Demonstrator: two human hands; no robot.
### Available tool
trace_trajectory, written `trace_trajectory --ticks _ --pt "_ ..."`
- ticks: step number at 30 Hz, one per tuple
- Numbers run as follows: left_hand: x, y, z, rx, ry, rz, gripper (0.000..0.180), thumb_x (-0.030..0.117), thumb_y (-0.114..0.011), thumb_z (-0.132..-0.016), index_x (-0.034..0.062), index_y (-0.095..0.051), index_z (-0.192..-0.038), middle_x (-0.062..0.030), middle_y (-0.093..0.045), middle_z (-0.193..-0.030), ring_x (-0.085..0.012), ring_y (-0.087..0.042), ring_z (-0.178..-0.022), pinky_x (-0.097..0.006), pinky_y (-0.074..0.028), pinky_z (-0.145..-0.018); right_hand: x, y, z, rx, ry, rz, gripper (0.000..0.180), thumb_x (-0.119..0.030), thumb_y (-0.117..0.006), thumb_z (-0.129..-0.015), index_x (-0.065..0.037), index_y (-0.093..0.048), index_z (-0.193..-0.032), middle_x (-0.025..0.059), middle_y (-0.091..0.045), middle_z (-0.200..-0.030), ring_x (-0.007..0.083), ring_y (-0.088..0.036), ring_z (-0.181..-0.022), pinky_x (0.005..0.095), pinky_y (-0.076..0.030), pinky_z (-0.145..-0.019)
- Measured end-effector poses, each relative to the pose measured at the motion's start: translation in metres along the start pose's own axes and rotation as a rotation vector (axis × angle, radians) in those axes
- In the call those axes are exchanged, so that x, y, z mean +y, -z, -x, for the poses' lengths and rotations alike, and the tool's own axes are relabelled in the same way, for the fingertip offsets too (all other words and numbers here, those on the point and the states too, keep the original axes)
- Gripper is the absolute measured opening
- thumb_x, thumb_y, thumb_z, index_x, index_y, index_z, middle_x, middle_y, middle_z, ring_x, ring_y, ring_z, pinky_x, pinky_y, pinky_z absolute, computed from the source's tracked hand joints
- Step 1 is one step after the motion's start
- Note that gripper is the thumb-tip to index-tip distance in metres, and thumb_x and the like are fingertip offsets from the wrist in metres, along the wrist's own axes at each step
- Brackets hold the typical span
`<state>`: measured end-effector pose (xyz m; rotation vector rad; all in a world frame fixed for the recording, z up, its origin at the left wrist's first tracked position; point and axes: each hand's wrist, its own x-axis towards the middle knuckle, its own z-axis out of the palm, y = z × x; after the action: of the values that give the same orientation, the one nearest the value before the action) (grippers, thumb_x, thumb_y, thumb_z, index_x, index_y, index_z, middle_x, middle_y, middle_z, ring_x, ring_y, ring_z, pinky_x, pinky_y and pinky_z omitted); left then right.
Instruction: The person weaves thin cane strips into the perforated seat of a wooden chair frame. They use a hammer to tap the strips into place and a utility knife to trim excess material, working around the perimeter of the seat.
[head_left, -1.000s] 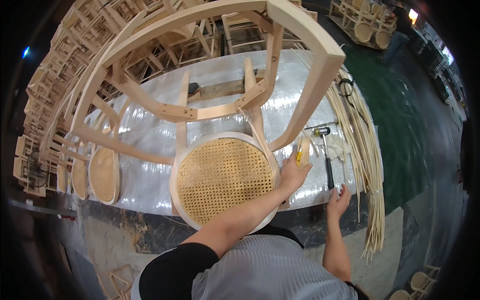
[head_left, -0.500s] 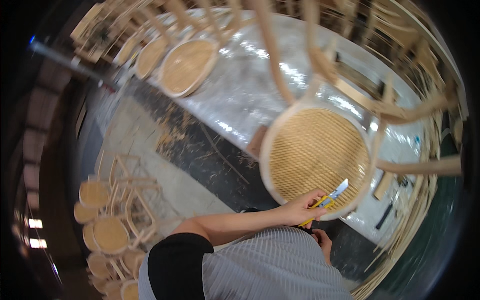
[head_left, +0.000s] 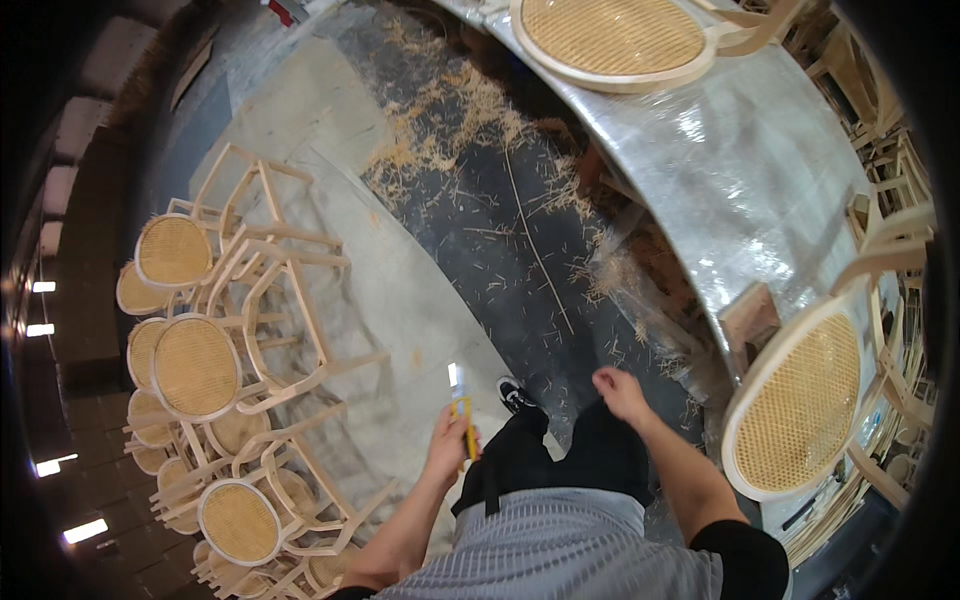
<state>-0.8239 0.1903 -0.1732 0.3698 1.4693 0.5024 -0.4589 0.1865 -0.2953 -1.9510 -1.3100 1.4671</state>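
My left hand (head_left: 448, 447) is shut on a yellow utility knife (head_left: 460, 408) whose blade points up and away from me, held out over the floor in front of my legs. My right hand (head_left: 620, 388) hangs free a little to the right with its fingers curled and nothing in it, close to the edge of the foil-covered worktable (head_left: 760, 200). A wooden chair frame with a round woven cane seat (head_left: 800, 410) lies on that table at my right. A second round cane seat (head_left: 615, 35) lies on the table at the top.
Stacked wooden chairs with cane seats (head_left: 200, 370) stand on the floor at my left. Straw-like cane scraps (head_left: 480, 110) litter the dark floor along the table. My black shoe (head_left: 515, 395) shows below the knife. More chair frames (head_left: 890, 170) fill the right edge.
My view has swung left and down, from the chair seat on the table to the floor. My left hand has come off the seat rim with the knife. My right hand is now beside it.
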Motion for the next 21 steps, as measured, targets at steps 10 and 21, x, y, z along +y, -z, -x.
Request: trace_trajectory --ticks 10,21 --pt "-0.04 0.101 -0.096 0.392 0.297 0.255 0.046 0.007 -0.043 -0.107 0.0144 -0.041 -0.152 -0.0131 -0.064 -0.091 -0.0249 -0.065 -0.068 -0.04 -0.058 -0.062 0.068 -0.112 -0.318 0.0 -0.157 0.472 0.025 -0.033 -0.07 -0.099 -0.009 -0.077 -0.101 0.0189 -0.078 -0.106 0.0399 -0.073 -0.104 0.0507 -0.057 -0.091" --pt "-0.147 0.122 -0.21 0.638 0.598 0.301 0.044 0.006 -0.047 -0.103 0.0116 -0.043 -0.147 -0.0139 -0.063 -0.087 -0.0267 -0.065 -0.064 -0.039 -0.058 -0.059 0.224 -0.255 -0.527 0.029 -0.358 0.728 0.031 -0.025 -0.067 -0.099 0.0 -0.066 -0.117 0.0271 -0.075 -0.107 0.0498 -0.071 -0.103 0.0585 -0.057 -0.09"
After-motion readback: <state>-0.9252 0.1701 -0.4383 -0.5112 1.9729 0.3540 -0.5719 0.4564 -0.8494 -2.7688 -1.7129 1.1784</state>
